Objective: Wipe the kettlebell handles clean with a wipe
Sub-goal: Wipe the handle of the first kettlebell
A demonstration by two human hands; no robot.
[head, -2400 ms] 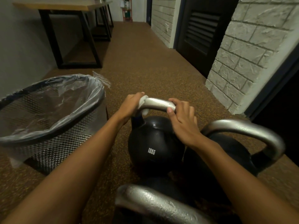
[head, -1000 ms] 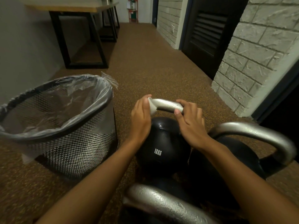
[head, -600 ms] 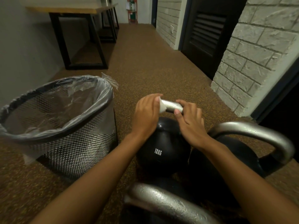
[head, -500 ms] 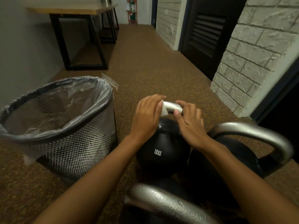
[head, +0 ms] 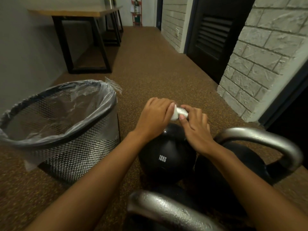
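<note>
A black 12 kg kettlebell (head: 166, 155) stands on the floor in front of me. Only a short stretch of its silver handle (head: 183, 112) shows between my hands. My left hand (head: 154, 117) grips a white wipe (head: 174, 114) wrapped round the handle's middle. My right hand (head: 195, 126) grips the right end of the same handle, thumb tip right beside the wipe. A second black kettlebell (head: 241, 157) with a big silver handle (head: 266, 140) sits to the right. A third silver handle (head: 170, 212) lies close at the bottom.
A black mesh waste bin (head: 71, 147) lined with a clear bag (head: 66, 110) stands at the left on the brown speckled floor (head: 150, 64). A white brick pillar (head: 266, 64) rises at the right. A wooden table on black legs (head: 80, 40) stands far left.
My left hand has slid the wipe rightward along the handle, from its left bend to the middle, until it nearly touches my right hand. The right hand has kept its grip.
</note>
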